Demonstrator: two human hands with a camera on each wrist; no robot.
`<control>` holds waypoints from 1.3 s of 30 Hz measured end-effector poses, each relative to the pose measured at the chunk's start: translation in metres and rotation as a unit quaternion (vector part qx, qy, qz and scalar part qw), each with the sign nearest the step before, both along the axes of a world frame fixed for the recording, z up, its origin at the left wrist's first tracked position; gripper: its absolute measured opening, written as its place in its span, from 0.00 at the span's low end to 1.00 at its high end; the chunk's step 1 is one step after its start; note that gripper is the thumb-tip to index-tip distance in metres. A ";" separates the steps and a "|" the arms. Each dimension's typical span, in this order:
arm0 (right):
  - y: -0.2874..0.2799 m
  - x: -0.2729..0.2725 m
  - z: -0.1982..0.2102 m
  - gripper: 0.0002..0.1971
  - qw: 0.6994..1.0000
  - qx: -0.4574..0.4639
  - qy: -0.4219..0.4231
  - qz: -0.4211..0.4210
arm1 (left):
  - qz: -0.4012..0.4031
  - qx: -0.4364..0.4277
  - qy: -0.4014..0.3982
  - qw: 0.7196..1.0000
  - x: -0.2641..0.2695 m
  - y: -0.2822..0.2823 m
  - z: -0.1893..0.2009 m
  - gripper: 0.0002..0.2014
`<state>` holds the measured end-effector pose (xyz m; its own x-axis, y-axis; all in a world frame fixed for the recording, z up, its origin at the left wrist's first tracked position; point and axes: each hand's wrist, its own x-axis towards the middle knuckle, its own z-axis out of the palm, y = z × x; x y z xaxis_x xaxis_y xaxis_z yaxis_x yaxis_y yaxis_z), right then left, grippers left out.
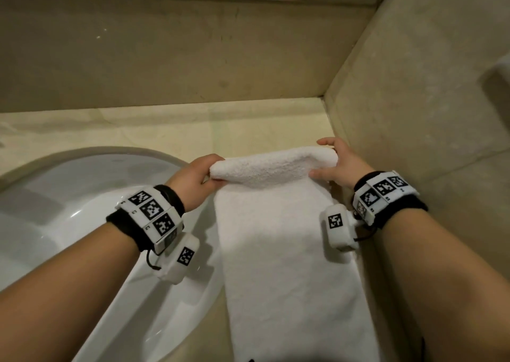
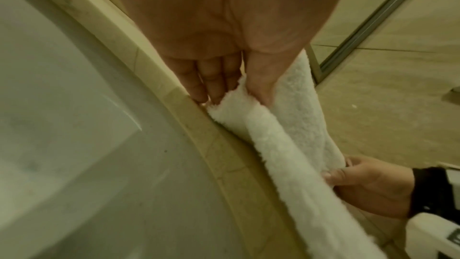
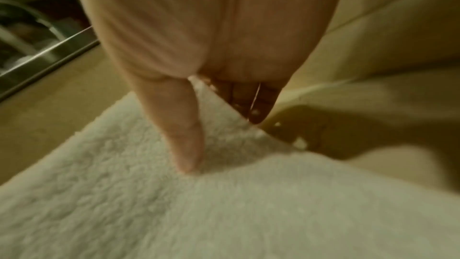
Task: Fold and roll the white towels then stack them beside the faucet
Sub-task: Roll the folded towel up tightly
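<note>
Rolling step under way: left hand (image 1: 193,178) and right hand (image 1: 340,162) each gripped end of towel (image 1: 287,245) roll. Next likely: roll evenly toward near edge.

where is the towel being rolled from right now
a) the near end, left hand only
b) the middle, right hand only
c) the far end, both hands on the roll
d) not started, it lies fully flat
c: the head view shows the towel curled over at its far end, with the left hand and the right hand each gripping one end of the roll.
</note>
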<state>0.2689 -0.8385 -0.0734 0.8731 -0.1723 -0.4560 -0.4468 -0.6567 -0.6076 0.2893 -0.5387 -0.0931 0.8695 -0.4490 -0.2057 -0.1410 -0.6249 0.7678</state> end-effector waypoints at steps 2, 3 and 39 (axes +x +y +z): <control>0.001 0.000 -0.002 0.27 1.000 -0.004 -0.008 -0.001 | 0.017 -0.005 0.008 1.000 -0.001 0.001 0.003 0.10; 0.002 0.000 -0.002 0.23 1.000 -0.016 -0.018 0.000 | 0.025 -0.004 0.010 1.000 0.001 0.000 0.006 0.11; 0.008 0.108 0.010 0.18 0.987 -0.072 -0.081 -0.122 | 0.181 0.012 0.023 0.983 0.109 0.003 0.006 0.25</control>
<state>0.3768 -0.8304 -0.0638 0.8572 -0.4383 -0.2703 -0.5070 -0.6264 -0.5921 0.3985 -0.5356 -0.0871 0.9608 -0.1059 -0.2561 0.1295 -0.6455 0.7527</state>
